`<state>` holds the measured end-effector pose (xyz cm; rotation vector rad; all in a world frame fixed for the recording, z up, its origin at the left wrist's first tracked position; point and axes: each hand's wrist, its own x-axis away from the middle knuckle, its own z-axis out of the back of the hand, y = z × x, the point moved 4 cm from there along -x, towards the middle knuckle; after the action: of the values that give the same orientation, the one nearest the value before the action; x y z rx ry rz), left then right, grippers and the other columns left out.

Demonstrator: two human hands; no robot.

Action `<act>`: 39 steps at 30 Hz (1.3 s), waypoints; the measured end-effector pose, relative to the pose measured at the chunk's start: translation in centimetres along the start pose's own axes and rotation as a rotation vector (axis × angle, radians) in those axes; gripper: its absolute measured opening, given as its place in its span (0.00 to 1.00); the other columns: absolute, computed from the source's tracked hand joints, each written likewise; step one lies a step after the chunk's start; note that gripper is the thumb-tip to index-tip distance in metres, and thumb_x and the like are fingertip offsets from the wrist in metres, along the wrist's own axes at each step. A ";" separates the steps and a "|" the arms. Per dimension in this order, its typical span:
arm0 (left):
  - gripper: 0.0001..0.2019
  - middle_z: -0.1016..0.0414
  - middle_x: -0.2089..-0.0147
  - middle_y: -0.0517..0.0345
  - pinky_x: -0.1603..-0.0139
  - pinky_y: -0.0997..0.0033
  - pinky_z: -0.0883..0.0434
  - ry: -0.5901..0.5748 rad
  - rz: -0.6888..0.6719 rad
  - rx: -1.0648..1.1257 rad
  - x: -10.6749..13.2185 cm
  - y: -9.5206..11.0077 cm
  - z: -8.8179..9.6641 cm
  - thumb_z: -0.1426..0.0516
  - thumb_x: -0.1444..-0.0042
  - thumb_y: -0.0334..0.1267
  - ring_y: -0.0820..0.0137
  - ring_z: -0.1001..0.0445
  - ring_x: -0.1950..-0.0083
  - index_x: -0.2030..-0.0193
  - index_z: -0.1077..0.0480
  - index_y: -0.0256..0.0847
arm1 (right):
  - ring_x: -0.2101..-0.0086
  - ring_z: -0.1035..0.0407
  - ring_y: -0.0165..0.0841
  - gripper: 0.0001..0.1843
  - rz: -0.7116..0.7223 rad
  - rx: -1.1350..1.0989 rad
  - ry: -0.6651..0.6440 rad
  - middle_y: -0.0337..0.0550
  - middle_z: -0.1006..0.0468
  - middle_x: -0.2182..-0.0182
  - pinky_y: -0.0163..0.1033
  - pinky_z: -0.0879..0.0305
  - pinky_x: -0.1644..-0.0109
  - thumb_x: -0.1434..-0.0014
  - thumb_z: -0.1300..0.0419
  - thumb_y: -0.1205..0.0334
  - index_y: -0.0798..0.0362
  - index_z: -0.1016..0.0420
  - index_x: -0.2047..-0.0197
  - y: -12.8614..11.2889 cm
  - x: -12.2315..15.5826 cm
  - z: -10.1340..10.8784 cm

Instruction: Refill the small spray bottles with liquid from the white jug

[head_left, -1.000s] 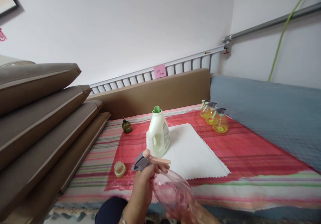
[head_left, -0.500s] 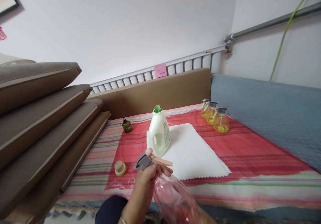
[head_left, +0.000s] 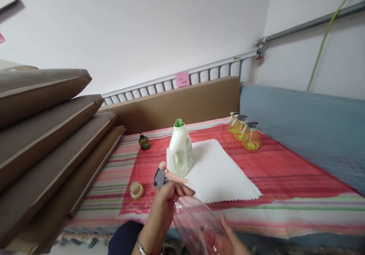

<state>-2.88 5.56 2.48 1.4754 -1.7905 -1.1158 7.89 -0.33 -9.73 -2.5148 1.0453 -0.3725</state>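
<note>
Compared with half a second ago, the pink spray bottle has shifted a little, its grey-and-peach spray head now sitting slightly higher and more to the left, and the right hand's thumb has come into sight beside the clear body. Closed around the bottle's neck, the left hand holds it tilted, head toward the upper left, base running past the lower edge of view. At the lower body is the right hand (only partly visible, so I cannot tell how firmly it grips).

Just beyond the spray head stands a pale jug with a green spout in its mouth, near the left edge of some white sheets. These lie on a red cover over a striped cloth. To the left, a cream cap rests on the red, and farther back stands a dark green pump bottle. Three spray bottles with yellow liquid stand in a row at the right, well apart from both hands.
</note>
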 end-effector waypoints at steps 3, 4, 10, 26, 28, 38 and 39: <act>0.15 0.24 0.75 0.52 0.54 0.59 0.33 0.035 -0.013 0.045 0.1 -0.5 0.4 0.44 0.48 0.43 0.62 0.26 0.66 0.80 0.30 0.36 | 0.68 0.25 0.33 0.34 -0.051 -0.103 0.058 0.49 0.19 0.69 0.34 0.30 0.63 0.47 0.50 0.32 0.59 0.24 0.66 0.3 -0.1 -0.4; 0.15 0.25 0.75 0.52 0.55 0.60 0.33 0.044 -0.028 0.049 0.1 -0.7 0.6 0.44 0.48 0.42 0.62 0.27 0.67 0.80 0.31 0.37 | 0.67 0.24 0.34 0.32 -0.016 -0.125 0.092 0.46 0.19 0.68 0.35 0.30 0.62 0.46 0.49 0.34 0.57 0.24 0.65 0.2 -0.1 -0.6; 0.14 0.25 0.75 0.54 0.55 0.62 0.33 0.107 -0.059 0.044 -0.3 -0.8 1.5 0.46 0.47 0.40 0.64 0.27 0.67 0.80 0.31 0.37 | 0.65 0.25 0.35 0.26 0.140 -0.055 0.124 0.41 0.21 0.62 0.39 0.30 0.61 0.51 0.36 0.44 0.47 0.28 0.51 -0.6 0.2 -1.0; 0.14 0.24 0.74 0.52 0.53 0.58 0.32 0.037 -0.037 0.033 -0.7 -0.2 1.5 0.48 0.44 0.39 0.62 0.25 0.66 0.78 0.30 0.36 | 0.70 0.25 0.32 0.25 -0.009 -0.128 0.074 0.41 0.20 0.71 0.35 0.30 0.65 0.55 0.33 0.45 0.54 0.25 0.60 0.0 -0.4 -0.7; 0.14 0.23 0.73 0.52 0.51 0.57 0.33 0.036 -0.002 0.061 -0.7 -0.4 1.6 0.48 0.43 0.39 0.61 0.24 0.64 0.77 0.30 0.36 | 0.72 0.25 0.31 0.29 -0.060 -0.142 0.072 0.43 0.21 0.75 0.33 0.30 0.66 0.50 0.41 0.37 0.58 0.24 0.64 0.1 -0.2 -0.7; 0.11 0.21 0.74 0.51 0.50 0.56 0.33 0.170 0.025 0.060 -0.5 -1.2 2.4 0.42 0.49 0.41 0.59 0.23 0.63 0.73 0.26 0.33 | 0.70 0.24 0.34 0.29 0.021 -0.003 0.105 0.42 0.19 0.69 0.31 0.32 0.72 0.62 0.29 0.46 0.51 0.29 0.58 -0.4 -0.4 -1.1; 0.12 0.21 0.73 0.49 0.50 0.56 0.33 0.165 0.034 0.050 -0.5 -1.2 2.4 0.42 0.50 0.41 0.58 0.22 0.63 0.72 0.26 0.32 | 0.71 0.24 0.33 0.28 -0.001 -0.017 0.113 0.43 0.19 0.71 0.31 0.31 0.70 0.59 0.32 0.43 0.51 0.29 0.59 -0.4 -0.2 -1.3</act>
<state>-4.19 6.57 0.27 1.5147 -1.7331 -0.9106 7.50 -0.21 -8.44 -2.5353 1.0934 -0.5127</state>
